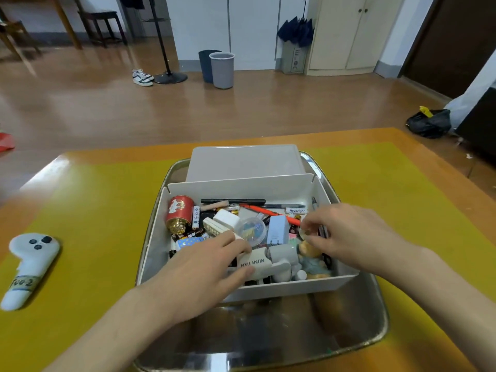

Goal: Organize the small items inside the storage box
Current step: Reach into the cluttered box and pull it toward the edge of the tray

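The left hand [204, 267] gripped the mini fan [257, 263] lying crosswise at the storage box's [290, 287] near edge; the right hand [346, 232] pinched a small round item [306, 232].

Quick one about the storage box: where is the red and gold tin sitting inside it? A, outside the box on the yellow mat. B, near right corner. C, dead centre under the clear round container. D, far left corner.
D: the red and gold tin lies in the far left corner of the storage box, left of the clear round container and clear of both hands.
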Demonstrator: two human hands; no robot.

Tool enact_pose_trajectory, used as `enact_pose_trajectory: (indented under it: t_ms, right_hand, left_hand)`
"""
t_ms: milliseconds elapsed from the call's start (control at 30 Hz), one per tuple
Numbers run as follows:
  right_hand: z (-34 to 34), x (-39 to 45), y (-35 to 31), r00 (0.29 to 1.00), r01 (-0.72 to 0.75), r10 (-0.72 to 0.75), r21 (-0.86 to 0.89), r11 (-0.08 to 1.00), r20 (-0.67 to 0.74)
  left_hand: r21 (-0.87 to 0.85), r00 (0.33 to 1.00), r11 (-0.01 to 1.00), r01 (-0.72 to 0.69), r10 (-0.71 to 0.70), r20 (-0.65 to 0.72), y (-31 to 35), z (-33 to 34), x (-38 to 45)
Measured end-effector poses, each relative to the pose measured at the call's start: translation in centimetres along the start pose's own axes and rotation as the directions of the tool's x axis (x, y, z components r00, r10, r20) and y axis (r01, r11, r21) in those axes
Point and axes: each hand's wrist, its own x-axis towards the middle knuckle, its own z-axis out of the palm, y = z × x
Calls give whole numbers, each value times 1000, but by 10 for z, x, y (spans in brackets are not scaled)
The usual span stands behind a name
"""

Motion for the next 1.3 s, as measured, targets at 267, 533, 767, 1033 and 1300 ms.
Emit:
enact_pose_trajectory:
  t_ms: [267, 533, 767, 1033, 1300]
  right_hand:
    - [-3, -22, 3, 993, 30, -31, 10, 1000, 118]
    - [-15, -55, -1, 972, -18, -12, 124, 992, 234]
    - [-24, -72, -13, 880, -168, -28, 366, 916, 474]
    - [-30, -59, -6, 991, -103, 77, 249, 963, 111]
    - [1, -60, 28, 937, -315, 331, -139, 939, 111]
  left_hand:
    - [-66, 993, 992, 108, -105, 51, 11, -1, -14]
    - [-29, 994, 999, 32, -28, 104, 45, 11, -53]
    - [117, 993, 990, -80, 70, 91, 55, 12, -61]
    - [86, 1000, 996, 24, -22, -22, 44, -21, -50]
    - [126, 852, 843, 523, -511, -116, -53, -48, -39]
